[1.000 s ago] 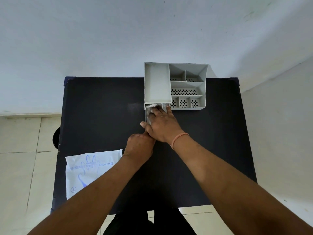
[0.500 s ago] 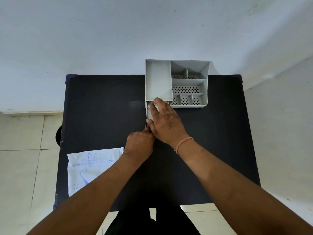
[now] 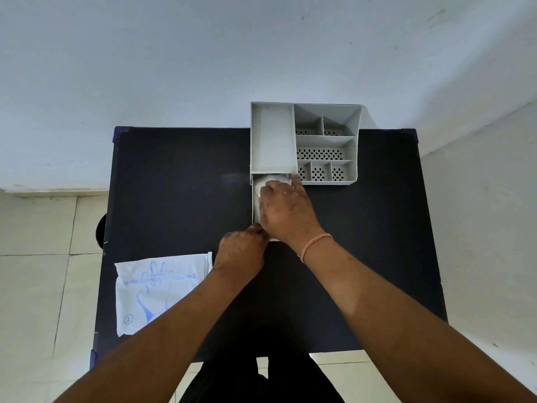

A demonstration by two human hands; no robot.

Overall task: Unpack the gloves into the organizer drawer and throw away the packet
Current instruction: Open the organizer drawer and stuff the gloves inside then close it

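Lengthwise toward the person, drawer (image 3: pixel 255 199) open, gloves (image 3: pixel 271 179) inside.

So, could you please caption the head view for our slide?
Right hand presses gloves into the organizer's drawer; emptied packet waits on table.

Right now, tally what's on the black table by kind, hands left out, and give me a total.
Grey organizer with its drawer pulled out: 1
Bundle of white gloves in the drawer, under the right hand: 1 (single gloves cannot be counted)
White glove packet, near left of table: 1
Total: 3
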